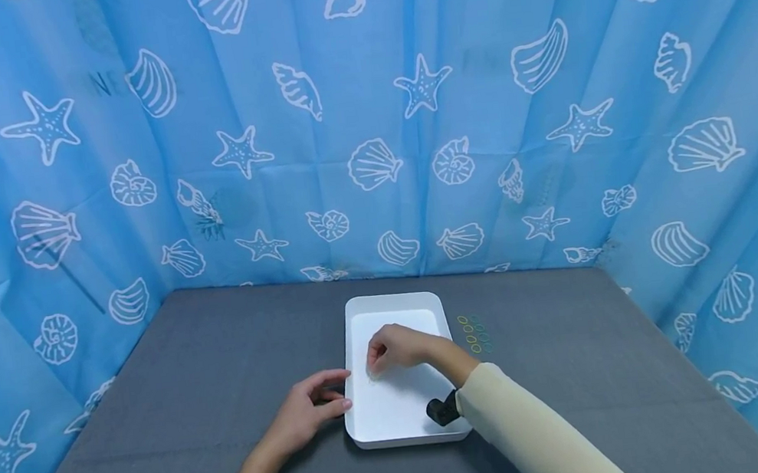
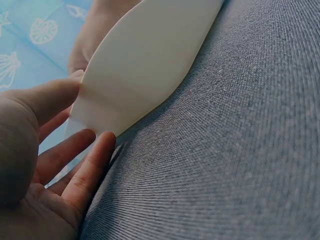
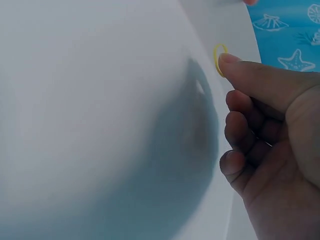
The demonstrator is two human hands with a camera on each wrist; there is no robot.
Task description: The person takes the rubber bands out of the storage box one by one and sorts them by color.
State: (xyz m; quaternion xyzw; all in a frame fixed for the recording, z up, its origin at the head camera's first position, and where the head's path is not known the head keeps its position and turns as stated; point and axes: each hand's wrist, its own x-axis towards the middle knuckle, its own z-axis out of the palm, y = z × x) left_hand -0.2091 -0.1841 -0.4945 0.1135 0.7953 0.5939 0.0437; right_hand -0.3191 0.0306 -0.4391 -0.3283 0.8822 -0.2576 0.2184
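A person's right hand [image 1: 398, 348] hovers low inside a white tray [image 1: 421, 303] on a grey fabric worktop [image 1: 191, 364], its grip curled, thumb tip touching a small yellow ring [image 3: 219, 59] that lies on the tray floor near the left wall. Whether the thumb and a finger actually pinch the ring or only press it down cannot be told; the wrist view shows the thumb tip at the ring's edge and the other fingers folded in, apart from it. The left hand [image 1: 310, 412] rests on the worktop with fingers spread and relaxed, their tips against the tray's outer left wall [image 2: 140, 60], steadying it.

Just right of the tray, a cluster of small rings [image 1: 475, 333], yellow and green, lies in 2 short columns on the cloth.

The ring looks thin, very light and probably elastic, so it would likely slide on the smooth tray floor and flex under pressure; a fingertip pinch across its band, or a nail slipped under one edge, seems the surest hold. A blue curtain [image 1: 366, 114] printed with shells and starfish encloses the worktop on 3 sides.
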